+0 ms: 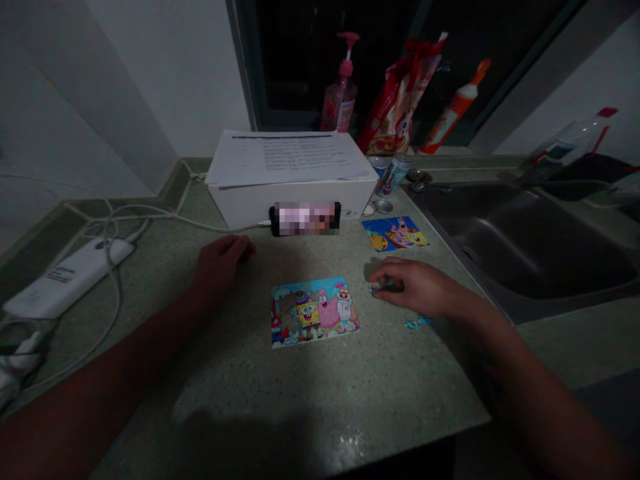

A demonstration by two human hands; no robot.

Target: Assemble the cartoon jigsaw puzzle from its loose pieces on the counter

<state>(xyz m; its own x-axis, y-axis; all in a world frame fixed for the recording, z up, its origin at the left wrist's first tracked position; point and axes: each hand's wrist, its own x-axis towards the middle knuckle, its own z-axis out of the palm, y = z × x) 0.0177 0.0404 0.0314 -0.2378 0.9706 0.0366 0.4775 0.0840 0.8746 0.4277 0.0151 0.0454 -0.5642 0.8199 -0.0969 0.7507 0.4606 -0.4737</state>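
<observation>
a puzzle piece [373, 289] is apparently being picked up by the pinching right hand [413, 283], left hand [220, 263] half-curled, contents indiscernible, fitting into the gapped puzzle [327, 310] between them being called for.

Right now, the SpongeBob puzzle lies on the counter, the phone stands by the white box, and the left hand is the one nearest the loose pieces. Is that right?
Not quite: the head view shows the right hand nearest the loose pieces. The puzzle does lie on the counter, and the phone stands by the white box.
</observation>
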